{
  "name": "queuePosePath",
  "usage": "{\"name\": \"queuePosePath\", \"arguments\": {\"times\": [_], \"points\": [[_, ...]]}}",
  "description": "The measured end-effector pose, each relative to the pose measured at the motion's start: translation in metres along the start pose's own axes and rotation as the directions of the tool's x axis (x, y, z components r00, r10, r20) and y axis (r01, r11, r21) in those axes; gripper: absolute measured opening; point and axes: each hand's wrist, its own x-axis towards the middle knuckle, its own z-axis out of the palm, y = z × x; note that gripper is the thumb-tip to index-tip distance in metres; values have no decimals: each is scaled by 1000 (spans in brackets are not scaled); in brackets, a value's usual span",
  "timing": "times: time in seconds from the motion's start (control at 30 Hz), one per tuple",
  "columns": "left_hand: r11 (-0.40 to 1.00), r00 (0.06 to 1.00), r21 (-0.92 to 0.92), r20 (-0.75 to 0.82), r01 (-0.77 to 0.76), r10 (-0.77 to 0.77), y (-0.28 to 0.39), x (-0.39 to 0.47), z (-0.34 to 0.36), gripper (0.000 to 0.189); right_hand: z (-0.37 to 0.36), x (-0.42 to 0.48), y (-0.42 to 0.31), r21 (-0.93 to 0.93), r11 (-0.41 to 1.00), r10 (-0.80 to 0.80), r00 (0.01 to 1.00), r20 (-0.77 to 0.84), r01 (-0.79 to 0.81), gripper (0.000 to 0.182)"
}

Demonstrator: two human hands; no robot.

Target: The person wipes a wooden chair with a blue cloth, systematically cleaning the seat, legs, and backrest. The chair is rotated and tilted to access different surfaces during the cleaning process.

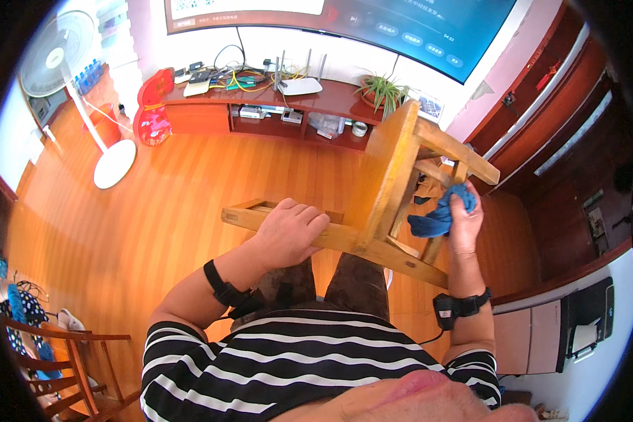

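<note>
A small wooden chair (385,174) is held up on its side before me, its seat standing nearly upright and its legs pointing right. My left hand (293,232) is closed around a post of the backrest, left of the seat. On the other side, my right hand (465,213) grips a bunched blue cloth (437,216) among the chair's legs and stretchers. One end of the cloth hangs loose toward the seat's underside. Whether the cloth presses on a stretcher cannot be made out. Each of my forearms wears a black strap with a small device.
Ahead stands a low red-brown TV cabinet (200,117) bearing a white router (300,86), cables and a potted plant (380,92), below a wall-mounted television (348,26). A white standing fan (115,163) is at far left. A wooden chair (74,364) stands at lower left.
</note>
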Motion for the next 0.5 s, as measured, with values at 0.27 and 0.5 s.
{"name": "queuePosePath", "arguments": {"times": [0.27, 0.5], "points": [[996, 990, -18, -115, 83, -84, -19, -87, 98, 46, 2, -77, 51, 11, 998, 54, 967, 248, -59, 56], [966, 959, -169, 239, 194, -151, -1, -88, 72, 35, -43, -120, 48, -187, 964, 249, 891, 379, -190, 35]]}}
